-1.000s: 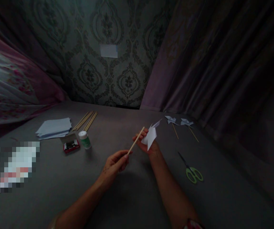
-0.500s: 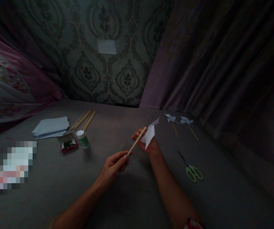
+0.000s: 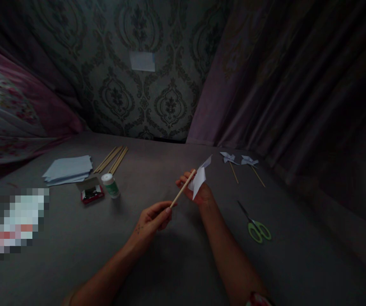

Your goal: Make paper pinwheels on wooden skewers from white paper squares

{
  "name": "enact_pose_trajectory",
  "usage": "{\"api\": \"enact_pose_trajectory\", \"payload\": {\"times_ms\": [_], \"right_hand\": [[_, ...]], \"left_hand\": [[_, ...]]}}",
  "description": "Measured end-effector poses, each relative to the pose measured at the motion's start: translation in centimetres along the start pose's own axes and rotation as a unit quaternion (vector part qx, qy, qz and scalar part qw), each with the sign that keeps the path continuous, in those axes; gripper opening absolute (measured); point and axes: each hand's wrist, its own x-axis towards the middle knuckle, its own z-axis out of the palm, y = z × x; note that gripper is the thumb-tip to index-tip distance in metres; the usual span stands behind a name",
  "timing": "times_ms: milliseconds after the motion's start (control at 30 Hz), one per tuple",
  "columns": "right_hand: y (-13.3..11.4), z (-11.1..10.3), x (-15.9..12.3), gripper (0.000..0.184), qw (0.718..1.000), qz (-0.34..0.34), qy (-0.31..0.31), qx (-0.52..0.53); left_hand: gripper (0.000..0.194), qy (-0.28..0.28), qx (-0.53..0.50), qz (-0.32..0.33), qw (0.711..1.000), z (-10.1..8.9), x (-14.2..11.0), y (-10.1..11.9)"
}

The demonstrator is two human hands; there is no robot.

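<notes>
My left hand [image 3: 154,219] pinches the lower end of a wooden stick [image 3: 183,190], which slants up to the right. At its upper end is a white folded-paper pinwheel [image 3: 199,182], its blades turned partly edge-on. My right hand [image 3: 200,192] is behind the pinwheel, fingers curled around it near the stick's tip. The paper hides some of those fingers, and the joint between stick and paper cannot be made out clearly. Both hands are raised over the grey surface [image 3: 176,263].
Two pinwheels on sticks [image 3: 229,158] lie at the back right, above green-handled scissors [image 3: 255,227]. At left are a paper stack [image 3: 68,169], several wooden sticks [image 3: 111,160], a white-and-green bottle [image 3: 111,185] and a small red box [image 3: 91,194]. A blurred-out item [image 3: 17,223] lies far left.
The pinwheel's paper has shifted very slightly to the left in my right hand. Both hands and the stick stay almost where they were.
</notes>
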Motion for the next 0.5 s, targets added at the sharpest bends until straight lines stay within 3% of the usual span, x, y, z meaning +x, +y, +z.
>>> {"api": "enact_pose_trajectory", "payload": {"times_ms": [500], "right_hand": [[-0.01, -0.24, 0.12, 0.023, 1.0, 0.0, -0.006, -0.001]], "left_hand": [[0.04, -0.003, 0.007, -0.008, 1.0, 0.09, -0.21, 0.25]]}}
